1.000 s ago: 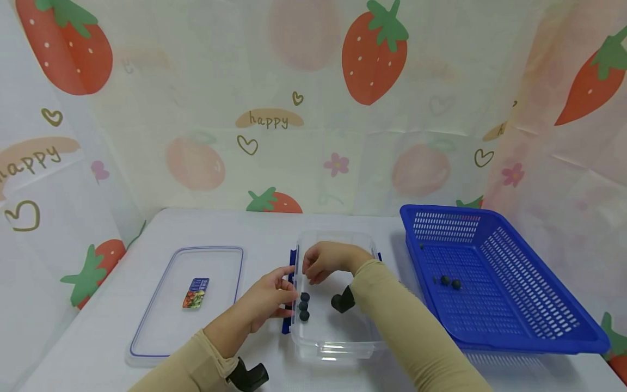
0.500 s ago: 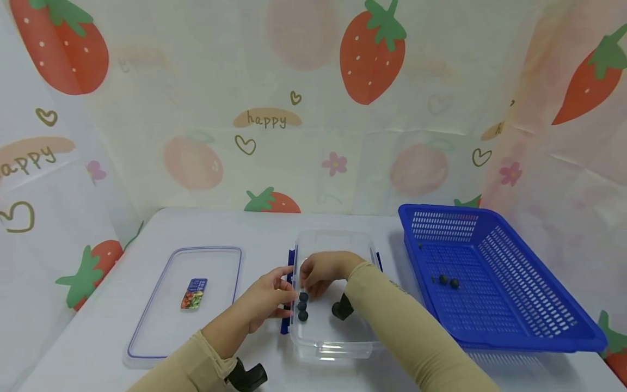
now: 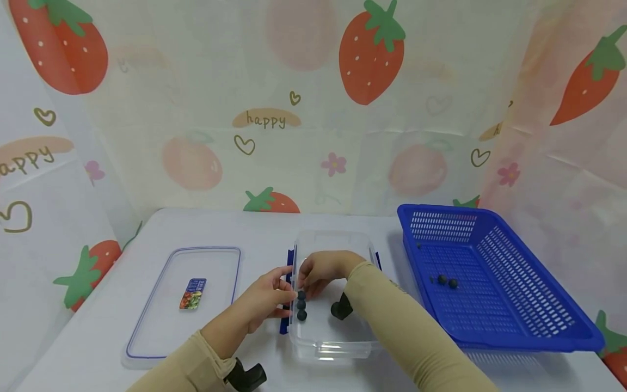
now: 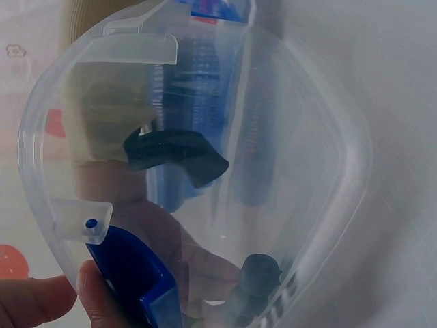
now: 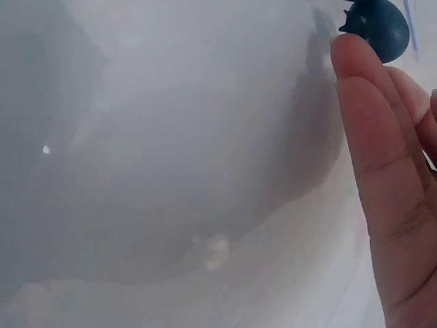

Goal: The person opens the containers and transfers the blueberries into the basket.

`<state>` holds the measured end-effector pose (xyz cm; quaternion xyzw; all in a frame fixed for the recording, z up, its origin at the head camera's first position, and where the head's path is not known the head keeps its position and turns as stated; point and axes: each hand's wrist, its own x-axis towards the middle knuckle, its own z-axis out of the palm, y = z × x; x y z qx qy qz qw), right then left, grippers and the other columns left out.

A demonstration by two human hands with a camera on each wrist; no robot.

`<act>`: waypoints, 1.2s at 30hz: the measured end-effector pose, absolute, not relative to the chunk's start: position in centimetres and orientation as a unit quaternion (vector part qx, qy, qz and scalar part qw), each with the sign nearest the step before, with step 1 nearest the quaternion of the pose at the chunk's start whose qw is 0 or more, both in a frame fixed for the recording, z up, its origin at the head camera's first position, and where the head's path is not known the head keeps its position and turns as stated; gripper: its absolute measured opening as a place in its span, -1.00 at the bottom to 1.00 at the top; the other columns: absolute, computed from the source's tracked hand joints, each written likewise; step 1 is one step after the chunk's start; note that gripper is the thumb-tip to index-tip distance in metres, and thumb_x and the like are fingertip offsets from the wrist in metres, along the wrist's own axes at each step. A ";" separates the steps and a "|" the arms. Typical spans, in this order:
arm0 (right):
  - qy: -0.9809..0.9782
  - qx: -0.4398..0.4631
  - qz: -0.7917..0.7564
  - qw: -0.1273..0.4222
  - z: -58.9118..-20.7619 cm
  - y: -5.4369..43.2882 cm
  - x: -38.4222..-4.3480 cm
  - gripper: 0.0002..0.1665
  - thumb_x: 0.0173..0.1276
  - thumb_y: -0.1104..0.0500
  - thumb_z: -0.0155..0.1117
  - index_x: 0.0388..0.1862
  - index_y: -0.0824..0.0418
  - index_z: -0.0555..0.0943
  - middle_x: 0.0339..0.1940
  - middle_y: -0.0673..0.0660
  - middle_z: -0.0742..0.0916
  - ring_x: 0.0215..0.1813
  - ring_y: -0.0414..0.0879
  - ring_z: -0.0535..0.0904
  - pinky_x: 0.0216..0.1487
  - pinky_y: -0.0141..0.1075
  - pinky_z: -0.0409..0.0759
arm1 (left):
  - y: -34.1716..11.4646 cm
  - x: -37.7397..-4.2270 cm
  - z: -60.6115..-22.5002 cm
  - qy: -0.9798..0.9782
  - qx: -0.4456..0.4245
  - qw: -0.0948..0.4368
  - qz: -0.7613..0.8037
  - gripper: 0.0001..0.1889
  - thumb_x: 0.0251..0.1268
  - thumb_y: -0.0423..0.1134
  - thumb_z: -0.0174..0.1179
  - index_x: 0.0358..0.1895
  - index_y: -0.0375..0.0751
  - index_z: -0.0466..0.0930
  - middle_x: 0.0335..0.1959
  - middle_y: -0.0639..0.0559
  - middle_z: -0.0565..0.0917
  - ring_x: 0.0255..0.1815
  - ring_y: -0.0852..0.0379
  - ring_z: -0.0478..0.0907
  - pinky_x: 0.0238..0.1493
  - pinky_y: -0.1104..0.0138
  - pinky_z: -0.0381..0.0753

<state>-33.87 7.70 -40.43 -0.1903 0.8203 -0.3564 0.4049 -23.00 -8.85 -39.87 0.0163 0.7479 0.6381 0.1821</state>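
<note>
A clear plastic box (image 3: 338, 348) with blue side latches (image 4: 136, 280) stands on the table. My left hand (image 3: 259, 299) grips its left side, fingertips at the rim and latch. Inside, a few blueberries (image 3: 301, 315) line up along the left wall. My right hand (image 3: 325, 269) reaches into the box at the far end of that row. In the right wrist view, its fingertips pinch a blueberry (image 5: 382, 31); the hand hides this berry from the head view. Part of the row shows through the wall in the left wrist view as a dark blueberry (image 4: 259, 275).
A blue perforated basket (image 3: 509, 340) with a few loose berries (image 3: 448, 281) stands to the right. Left of the box lies a clear lid (image 3: 147, 332) with a blue seal and a printed label (image 3: 193, 294). Black wrist cameras (image 3: 247, 375) sit on the sleeves.
My right hand has lowered slightly and come closer to the far end of the blueberry row. The left hand stays at the box's side. The head view has shifted a little.
</note>
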 end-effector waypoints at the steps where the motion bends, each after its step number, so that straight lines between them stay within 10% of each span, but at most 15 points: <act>1: 0.819 -0.190 -0.359 0.404 -40.4 7.8 -33.9 -0.86 0.29 0.33 0.10 -0.30 0.30 0.63 -0.36 0.23 0.70 -0.30 0.03 0.67 -0.23 -0.23 0.65 | -8.8 -23.0 -39.8 0.748 0.016 0.182 0.638 -0.37 0.24 -0.38 0.11 0.37 -0.13 0.10 -0.24 -0.13 0.42 -0.18 0.00 0.52 -0.25 0.25 0.64; 36: 0.766 -0.272 -0.431 0.392 -38.2 9.2 -34.5 -0.90 0.14 0.40 0.26 -0.33 0.32 0.60 -0.42 0.14 0.68 -0.28 -0.07 0.62 -0.08 -0.20 0.60 | -8.8 -22.9 -39.7 0.748 0.008 0.181 0.639 -0.36 0.21 -0.36 0.15 0.36 -0.13 0.12 -0.26 -0.11 0.42 -0.22 0.02 0.49 -0.26 0.26 0.64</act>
